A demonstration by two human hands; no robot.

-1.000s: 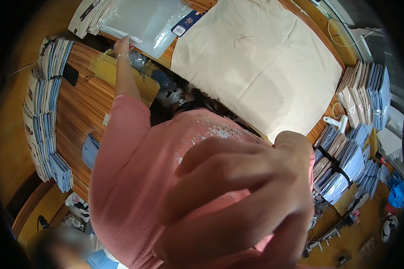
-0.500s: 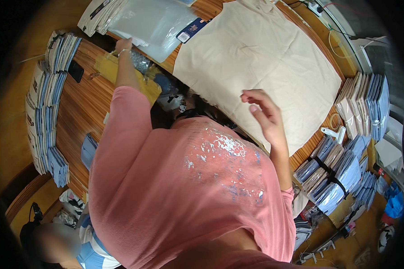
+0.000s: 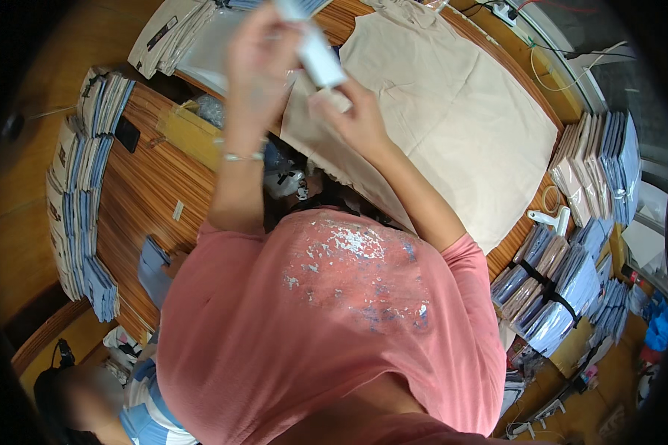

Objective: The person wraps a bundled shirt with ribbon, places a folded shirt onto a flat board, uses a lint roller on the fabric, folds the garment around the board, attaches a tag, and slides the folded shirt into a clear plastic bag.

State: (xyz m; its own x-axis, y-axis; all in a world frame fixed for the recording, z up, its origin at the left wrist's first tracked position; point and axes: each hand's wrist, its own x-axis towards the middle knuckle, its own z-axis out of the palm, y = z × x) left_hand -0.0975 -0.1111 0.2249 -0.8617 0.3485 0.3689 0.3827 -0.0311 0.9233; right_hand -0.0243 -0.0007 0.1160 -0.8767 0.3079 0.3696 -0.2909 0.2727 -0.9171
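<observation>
A narrow white strip [image 3: 321, 61], blurred by motion, slants above the upper table. My right hand [image 3: 356, 119] grips its lower end between thumb and fingers, and a small pale piece [image 3: 337, 99] shows at the thumb. Beside the strip's upper part is my left hand [image 3: 263, 59], its fingers too smeared to show whether they hold it. Under and right of my hands a beige cloth garment [image 3: 453, 126] lies spread flat. Clear plastic bags [image 3: 204, 55] lie behind my left hand, partly hidden by it.
Folded beige and blue garments [image 3: 70, 185] stand in rows at left, with a dark phone [image 3: 127, 134] nearby. At right are bagged garments [image 3: 597, 167], a white-handled tool [image 3: 549, 219] and a strapped bundle [image 3: 545, 285]. Another person [image 3: 141, 400] sits lower left, near a blue folded garment [image 3: 154, 268].
My left hand has moved right from the plastic bags, and my right hand has moved up and left. The white strip is now at my hands. A blue garment at left shifted slightly.
</observation>
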